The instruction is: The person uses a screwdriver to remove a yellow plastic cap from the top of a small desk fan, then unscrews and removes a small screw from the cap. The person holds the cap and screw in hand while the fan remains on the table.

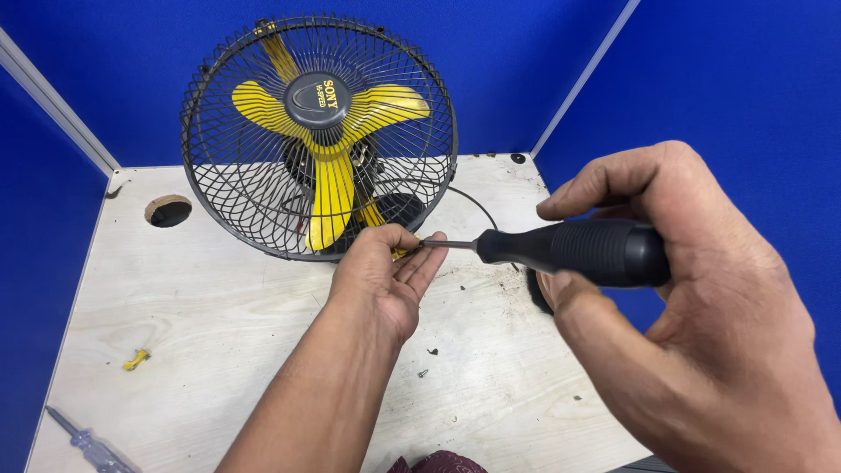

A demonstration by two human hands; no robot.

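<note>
A small table fan (318,136) with a black wire cage and three yellow blades stands at the back of a pale wooden table (219,350). My right hand (701,315) grips a black-handled screwdriver (578,251), whose metal shaft points left at the cage's lower rim. My left hand (385,271) reaches to the same spot, its fingertips pinching near the screwdriver tip and a small yellow part at the rim. What the fingers hold is too small to tell.
A round hole (168,211) is cut in the tabletop at the left. A small yellow piece (135,359) and a clear-handled tester screwdriver (88,443) lie near the front left. The fan's black cord (477,206) runs behind. Blue partition walls enclose the table.
</note>
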